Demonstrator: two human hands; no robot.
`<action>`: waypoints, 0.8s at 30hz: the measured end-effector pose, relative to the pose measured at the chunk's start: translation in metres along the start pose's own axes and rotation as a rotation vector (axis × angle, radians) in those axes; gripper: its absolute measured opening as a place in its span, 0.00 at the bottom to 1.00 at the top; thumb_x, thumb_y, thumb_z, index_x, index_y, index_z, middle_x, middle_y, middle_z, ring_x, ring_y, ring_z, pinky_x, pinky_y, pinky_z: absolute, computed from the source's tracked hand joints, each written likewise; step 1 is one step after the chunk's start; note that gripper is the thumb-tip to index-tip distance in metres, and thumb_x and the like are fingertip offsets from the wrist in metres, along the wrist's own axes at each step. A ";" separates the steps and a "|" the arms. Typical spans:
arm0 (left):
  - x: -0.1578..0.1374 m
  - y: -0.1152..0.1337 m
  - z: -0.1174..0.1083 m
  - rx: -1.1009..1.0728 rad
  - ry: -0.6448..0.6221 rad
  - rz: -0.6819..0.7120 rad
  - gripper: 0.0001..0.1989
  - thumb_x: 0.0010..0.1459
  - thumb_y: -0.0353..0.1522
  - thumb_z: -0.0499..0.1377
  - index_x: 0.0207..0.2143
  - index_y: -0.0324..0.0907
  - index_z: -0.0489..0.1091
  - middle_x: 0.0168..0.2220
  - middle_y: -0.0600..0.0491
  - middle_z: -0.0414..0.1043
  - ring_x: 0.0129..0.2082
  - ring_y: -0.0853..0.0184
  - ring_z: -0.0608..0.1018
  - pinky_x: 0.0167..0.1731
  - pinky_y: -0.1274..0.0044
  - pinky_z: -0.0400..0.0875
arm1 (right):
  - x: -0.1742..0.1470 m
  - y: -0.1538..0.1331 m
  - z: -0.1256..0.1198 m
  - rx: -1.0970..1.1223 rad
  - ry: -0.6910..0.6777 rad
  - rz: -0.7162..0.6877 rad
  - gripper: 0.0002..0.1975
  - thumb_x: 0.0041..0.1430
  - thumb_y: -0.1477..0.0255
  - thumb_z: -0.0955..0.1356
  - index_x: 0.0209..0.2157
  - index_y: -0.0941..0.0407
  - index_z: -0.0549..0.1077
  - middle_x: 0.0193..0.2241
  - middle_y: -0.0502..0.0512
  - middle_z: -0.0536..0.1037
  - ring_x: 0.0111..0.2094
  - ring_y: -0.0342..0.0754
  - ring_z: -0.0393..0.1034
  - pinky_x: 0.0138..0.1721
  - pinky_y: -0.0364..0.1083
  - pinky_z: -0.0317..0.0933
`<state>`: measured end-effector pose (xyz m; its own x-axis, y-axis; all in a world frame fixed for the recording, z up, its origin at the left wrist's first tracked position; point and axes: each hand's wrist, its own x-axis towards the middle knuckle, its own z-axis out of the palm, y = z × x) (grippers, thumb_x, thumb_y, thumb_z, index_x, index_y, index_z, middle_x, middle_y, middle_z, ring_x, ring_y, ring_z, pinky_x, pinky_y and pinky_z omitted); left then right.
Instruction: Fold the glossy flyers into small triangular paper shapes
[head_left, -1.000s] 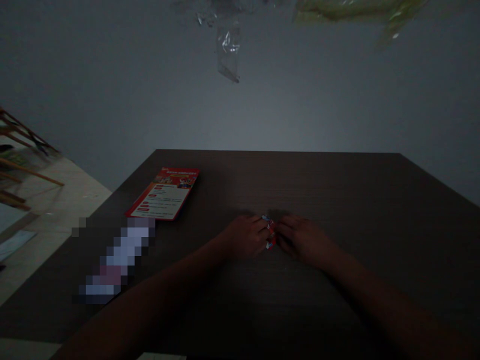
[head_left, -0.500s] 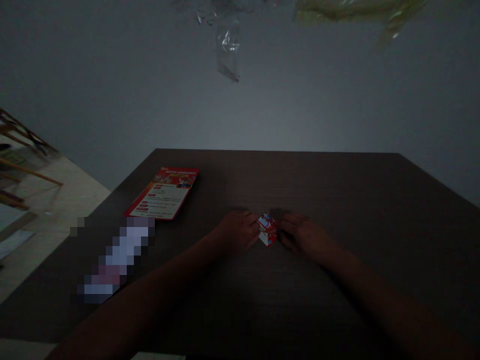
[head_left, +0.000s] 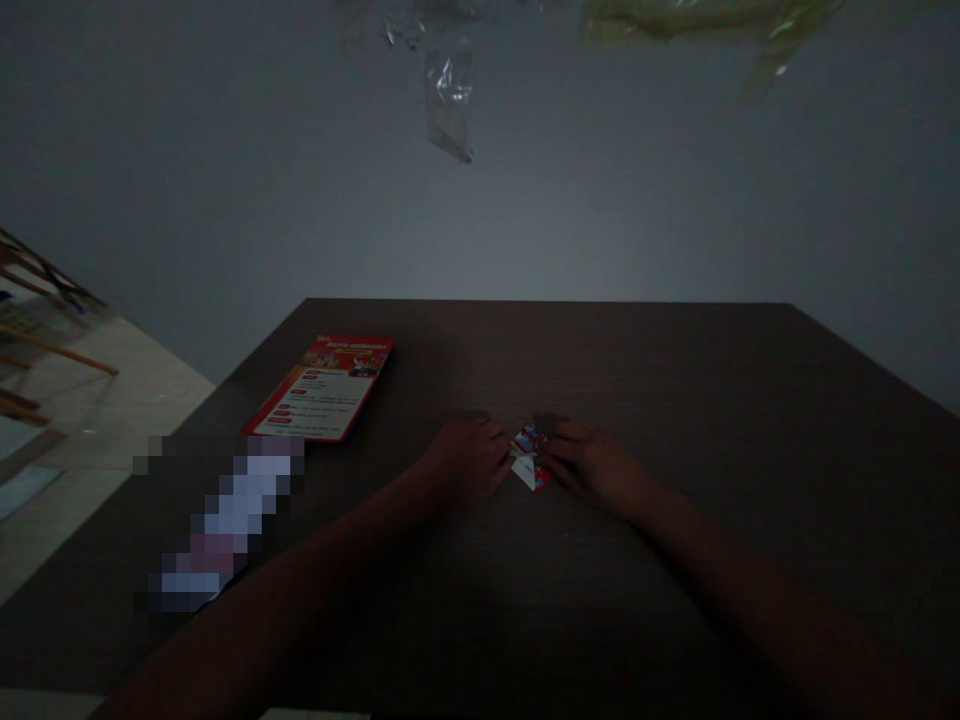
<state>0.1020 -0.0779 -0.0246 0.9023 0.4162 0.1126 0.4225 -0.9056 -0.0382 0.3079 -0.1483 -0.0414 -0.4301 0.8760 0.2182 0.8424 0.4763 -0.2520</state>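
A small folded piece of printed paper, red, blue and white, lies on the dark wooden table between my hands. My left hand rests on the table with its bent fingers closed on the paper's left edge. From the other side, my right hand pinches the paper's right edge between thumb and fingers. The paper shows a white triangular face toward me and a coloured printed part beyond it. Dim light hides the exact creases.
Left of my hands lies a stack of red and white printed leaflets. Nearer me is a blurred-out pale item. A wall stands behind the table, with clear plastic on it. Wooden legs show at far left.
My right hand has moved slightly left, over the paper's right side. More of the paper's white face shows, and less red. The whole view has shifted a little.
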 end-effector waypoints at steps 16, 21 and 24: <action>0.004 -0.003 0.007 -0.216 -0.050 -0.164 0.14 0.62 0.37 0.48 0.35 0.40 0.70 0.34 0.50 0.72 0.36 0.64 0.72 0.39 0.71 0.64 | 0.000 -0.002 -0.002 0.119 -0.016 0.233 0.13 0.62 0.66 0.60 0.31 0.57 0.71 0.30 0.56 0.73 0.32 0.47 0.67 0.33 0.44 0.58; 0.003 0.010 0.011 -0.108 0.033 -0.253 0.14 0.62 0.36 0.47 0.34 0.40 0.70 0.35 0.48 0.70 0.38 0.62 0.70 0.39 0.68 0.61 | 0.000 -0.004 -0.004 0.060 -0.039 0.293 0.16 0.63 0.65 0.59 0.29 0.57 0.73 0.28 0.55 0.74 0.30 0.46 0.68 0.33 0.45 0.57; 0.003 0.017 0.012 -0.066 0.056 -0.288 0.16 0.62 0.37 0.46 0.34 0.39 0.70 0.36 0.46 0.70 0.39 0.61 0.69 0.38 0.68 0.61 | 0.002 -0.006 -0.005 -0.004 -0.063 0.332 0.18 0.63 0.65 0.57 0.29 0.57 0.73 0.29 0.56 0.74 0.31 0.47 0.68 0.35 0.46 0.57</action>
<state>0.1127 -0.0915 -0.0365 0.7393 0.6532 0.1637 0.6522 -0.7550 0.0673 0.3031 -0.1497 -0.0350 -0.1509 0.9864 0.0656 0.9410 0.1636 -0.2962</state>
